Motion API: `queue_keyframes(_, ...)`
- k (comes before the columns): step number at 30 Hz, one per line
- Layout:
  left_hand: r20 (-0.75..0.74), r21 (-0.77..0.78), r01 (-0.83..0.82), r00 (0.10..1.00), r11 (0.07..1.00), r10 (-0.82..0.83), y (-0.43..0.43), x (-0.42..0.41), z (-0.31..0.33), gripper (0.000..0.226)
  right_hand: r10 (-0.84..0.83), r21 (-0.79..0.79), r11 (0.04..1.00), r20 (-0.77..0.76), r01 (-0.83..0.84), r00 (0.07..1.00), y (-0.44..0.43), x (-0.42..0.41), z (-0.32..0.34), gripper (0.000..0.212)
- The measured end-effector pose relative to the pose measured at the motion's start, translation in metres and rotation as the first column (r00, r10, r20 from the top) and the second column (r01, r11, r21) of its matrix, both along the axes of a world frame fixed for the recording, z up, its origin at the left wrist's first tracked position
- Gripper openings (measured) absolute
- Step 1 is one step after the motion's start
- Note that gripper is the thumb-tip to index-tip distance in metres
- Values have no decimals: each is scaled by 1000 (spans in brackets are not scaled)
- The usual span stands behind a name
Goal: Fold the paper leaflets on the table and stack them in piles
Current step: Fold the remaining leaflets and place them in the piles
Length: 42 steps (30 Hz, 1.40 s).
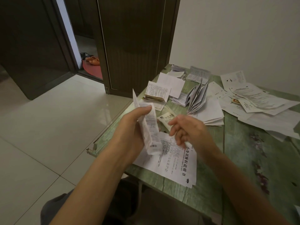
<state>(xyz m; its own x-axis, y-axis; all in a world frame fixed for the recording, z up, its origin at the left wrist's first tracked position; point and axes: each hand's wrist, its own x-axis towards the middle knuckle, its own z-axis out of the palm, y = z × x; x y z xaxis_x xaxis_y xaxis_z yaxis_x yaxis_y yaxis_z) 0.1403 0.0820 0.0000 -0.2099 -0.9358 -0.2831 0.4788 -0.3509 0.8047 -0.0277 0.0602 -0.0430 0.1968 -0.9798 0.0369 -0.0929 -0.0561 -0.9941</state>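
Head view: the left hand (129, 127) grips a narrow folded leaflet (150, 127), its long axis nearly upright, above the table's (243, 168) near-left edge. The right hand (186, 129) hovers just right of it, blurred, fingers loosely curled and apparently empty. It is the nearer hand to the flat leaflet (175, 163) beneath.

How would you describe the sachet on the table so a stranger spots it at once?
On the green table, look near its left edge, just beyond the big printed sheet lying flat. The sachet lies there, between the left hand and right hand. It is a cream packet with dark characters, unlike the white leaflets around it.
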Motion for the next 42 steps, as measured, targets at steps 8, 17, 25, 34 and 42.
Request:
queue_keyframes(8,-231,56,27,973,998,-14,4,-15,-2,31,-47,34,998,-109,51,993,8,10,4,19)
queue_keyframes(17,150,53,64,986,997,-71,-5,-2,-9,16,-104,123,988,69,95,992,5,3,6,15)
queue_keyframes(25,392,9,32,919,999,-33,-9,0,-15,27,-110,79,992,95,103,989,2,-3,8,33)
queue_keyframes(34,369,54,-18,929,998,-3,-8,-4,-14,28,-88,-42,995,40,89,995,2,-4,6,54)
queue_keyframes(42,489,-55,-31,870,998,54,-8,-6,-19,17,-115,-9,993,26,115,993,4,-5,10,29)
